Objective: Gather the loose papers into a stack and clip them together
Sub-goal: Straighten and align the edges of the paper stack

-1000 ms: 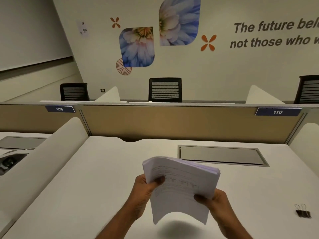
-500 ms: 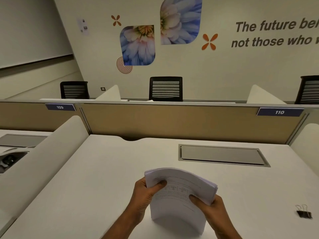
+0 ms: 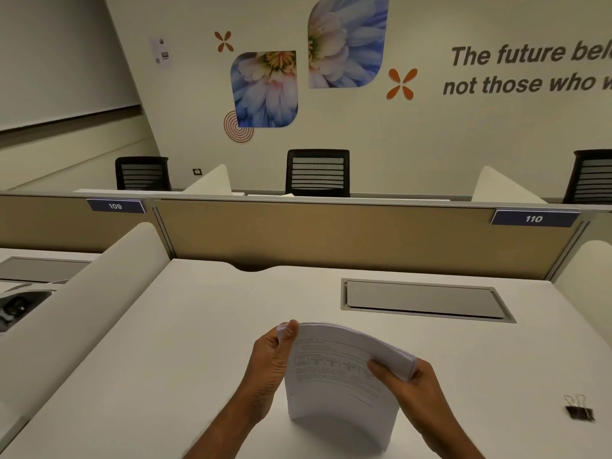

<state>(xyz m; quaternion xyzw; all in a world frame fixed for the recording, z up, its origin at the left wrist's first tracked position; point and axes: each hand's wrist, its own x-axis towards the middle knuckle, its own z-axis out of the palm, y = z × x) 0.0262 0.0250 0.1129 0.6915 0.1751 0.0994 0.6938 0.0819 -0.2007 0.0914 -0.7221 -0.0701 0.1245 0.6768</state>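
Stack (image 3: 337, 376) stands on end on desk (image 3: 198, 342), bottom edge apparently touching, long axis near vertical | left hand (image 3: 268, 362) grips its left edge, thumb on top corner | right hand (image 3: 410, 382) grips its right edge | clip (image 3: 579, 413) lies well right, right hand nearer

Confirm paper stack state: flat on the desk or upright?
Upright and bowed: the paper stack stands with its lower edge on the desk, the left hand and right hand gripping its sides.

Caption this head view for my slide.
Both hands hold a bowed paper stack upright on the desk; binder clip nearby.
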